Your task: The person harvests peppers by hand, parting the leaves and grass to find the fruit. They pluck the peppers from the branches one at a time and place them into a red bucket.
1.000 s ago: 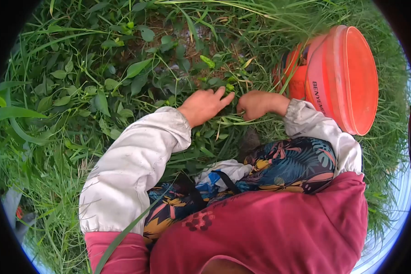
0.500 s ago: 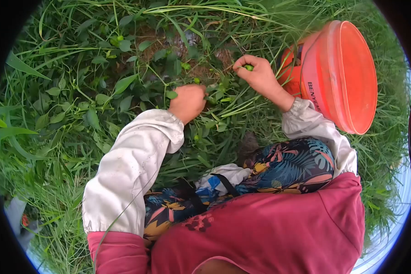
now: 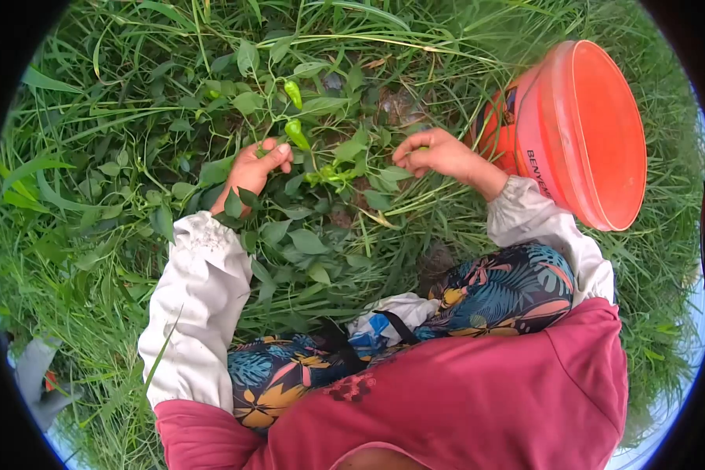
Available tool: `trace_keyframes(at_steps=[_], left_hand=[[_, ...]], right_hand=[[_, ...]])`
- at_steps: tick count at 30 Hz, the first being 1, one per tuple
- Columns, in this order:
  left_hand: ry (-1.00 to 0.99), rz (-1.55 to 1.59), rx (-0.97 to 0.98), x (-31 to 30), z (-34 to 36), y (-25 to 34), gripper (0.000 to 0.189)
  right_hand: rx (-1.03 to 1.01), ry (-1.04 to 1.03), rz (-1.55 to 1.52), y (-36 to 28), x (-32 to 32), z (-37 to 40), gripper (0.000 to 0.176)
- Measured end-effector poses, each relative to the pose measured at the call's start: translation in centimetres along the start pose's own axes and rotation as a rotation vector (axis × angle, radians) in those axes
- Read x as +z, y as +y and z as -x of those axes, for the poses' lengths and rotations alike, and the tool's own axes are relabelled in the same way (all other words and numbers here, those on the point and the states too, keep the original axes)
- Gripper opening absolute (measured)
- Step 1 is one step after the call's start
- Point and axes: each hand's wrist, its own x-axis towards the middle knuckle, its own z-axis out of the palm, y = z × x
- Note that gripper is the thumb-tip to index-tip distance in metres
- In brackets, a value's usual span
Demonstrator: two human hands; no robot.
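My left hand (image 3: 254,174) is closed around a stem of the pepper plant (image 3: 307,241), lifting its leafy branches. Two green peppers (image 3: 296,133) hang just right of its fingertips. More small green peppers (image 3: 330,175) cluster lower, between both hands. Bent fingers close my right hand (image 3: 439,154), beside the leaves to the right of that cluster. A bit of green shows at its fingers, too small to make out.
An orange bucket (image 3: 552,129) lies tilted in the grass at the right, its open mouth facing right. Tall grass (image 3: 78,313) surrounds the plants. A grey object (image 3: 35,372) shows at the lower left edge.
My left hand has moved left and turned, and the branch with peppers is now raised into view. My right hand has shifted slightly down; the green pepper in its fingers no longer shows clearly.
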Motion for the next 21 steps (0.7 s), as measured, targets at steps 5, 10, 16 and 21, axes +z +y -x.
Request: trace_keyframes(at_steps=[5, 10, 16, 21], left_hand=[[-0.113, -0.004, -0.098, -0.9, -0.2, 0.3, 0.018], [-0.082, -0.474, -0.285, 3.0, -1.7, 1.4, 0.029], [-0.150, -0.584, -0.233, 2.9, -1.8, 1.0, 0.029], [0.010, 0.093, -0.027, -0.6, -0.8, 1.6, 0.018]], right_hand=[[-0.261, -0.024, 0.615, 2.5, 1.5, -0.8, 0.028], [0.021, 0.074, -0.046, 0.7, 1.9, -1.2, 0.021], [0.113, 0.042, 0.041, 2.0, 1.9, -1.0, 0.023], [0.118, 0.121, -0.088, 2.7, 1.4, -1.2, 0.019]])
